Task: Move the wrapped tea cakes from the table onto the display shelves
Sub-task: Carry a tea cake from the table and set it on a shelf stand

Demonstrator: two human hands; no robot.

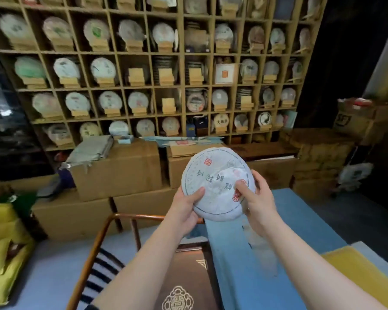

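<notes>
Head camera looks forward and down at 2 bare hands holding 1 wrapped tea cake (213,180) up in the air, a little right of center in the frame. The cake is a round disc in pale paper with a printed ring, dark characters and red seals, tilted so its face turns toward the viewer. The left hand (187,211) grasps it at about 7 o'clock on the disc, thumb (196,193) lying across the paper face and the other fingers hidden behind. The right hand (257,204) grasps it at about 4 o'clock, thumb pressed on the face near a red seal, fingers curled round the rim. Each grip is clenched on the cake.

Behind the cake, at 12 o'clock, stand the display shelves (182,86), a wooden grid of square compartments. Most compartments hold a wrapped cake propped upright on a small wooden stand; a few show only a stand or stacked cakes. Cardboard boxes (117,171) are piled at the foot of the shelves, with a folded stack of paper on top of the one at 10 o'clock.

Below the hands, a blue cloth covers the counter (305,215) at 4 o'clock. A wooden chair (112,222) with a curved rail sits at 7 o'clock, and a yellow sheet lies at the frame's lower right edge.
</notes>
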